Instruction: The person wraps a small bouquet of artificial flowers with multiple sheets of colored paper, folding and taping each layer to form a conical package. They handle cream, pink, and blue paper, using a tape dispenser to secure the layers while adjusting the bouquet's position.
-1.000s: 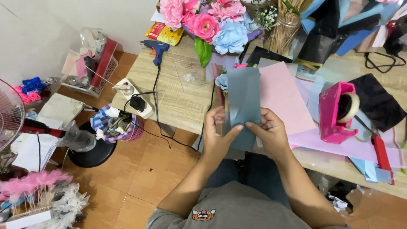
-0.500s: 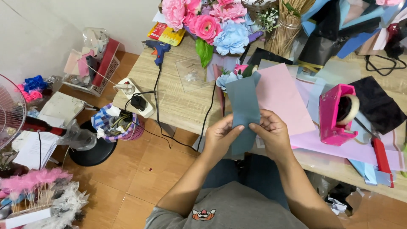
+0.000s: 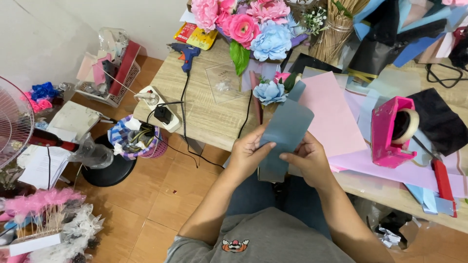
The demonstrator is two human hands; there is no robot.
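You are holding a grey-blue paper sheet [image 3: 285, 134] in both hands, just off the near edge of the bench [image 3: 209, 114], above your lap. Your left hand [image 3: 248, 153] is closing on its left edge, thumb lying across the front, and your right hand [image 3: 304, 158] is pinching its lower right side, fingers curled behind it. The sheet is standing roughly upright, tilting a little to the right, its narrow top end reaching toward a pale blue paper flower [image 3: 268, 91]. Just behind it a pink paper sheet [image 3: 334, 117] is lying flat on the bench. A pink tape dispenser [image 3: 390, 129] is sitting well to your right, and a blue glue gun [image 3: 184, 52] is resting near the far edge.
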